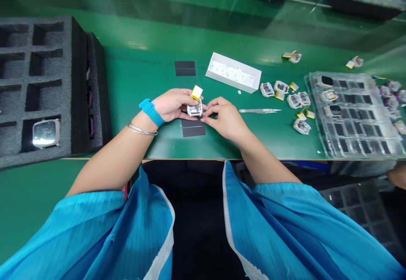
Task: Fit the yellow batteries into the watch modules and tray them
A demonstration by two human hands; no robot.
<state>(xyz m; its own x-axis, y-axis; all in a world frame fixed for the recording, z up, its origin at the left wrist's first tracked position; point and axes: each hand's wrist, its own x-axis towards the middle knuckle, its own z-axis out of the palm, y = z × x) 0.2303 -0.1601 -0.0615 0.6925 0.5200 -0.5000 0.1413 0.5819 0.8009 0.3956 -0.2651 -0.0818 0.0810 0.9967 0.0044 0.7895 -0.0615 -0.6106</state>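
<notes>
White watch case (193,110), in the head view, is held over the tabletop (136,68), approx. in the middle, close to a black sheet (193,130). L hand (174,104) is grasping it: thumb is on the upper left part, the other fingers go behind and below. The inside of the case is facing the camera, w/ inner parts (196,107) too small to tell exactly. A yellow-and-white battery (197,92) sticks out at the upper edge, tilted. R hand (226,119) is at the right side of the case, w/ thumb and index tips close together; I cannot tell if they pinch some small pc. or only touch the case.

Same view, rest of the tabletop: a 2nd black sheet (185,68) lies beyond the L hand. To the right of it is a white box (230,81), slanted, w/ many small pcs. inside; one white pc. (239,92) lies outside, just beside. Tweezers (258,111) lie right of the R hand, apart from it. Further right are loose watch cases (267,89), some w/ yellow batteries (294,86), near clear plastic trays (328,146). Far left, a dark grey foam tray (79,102) has a watch (46,133) in one front compartment. L wrist wears a blue band (152,111) and silver bangles (141,132).
</notes>
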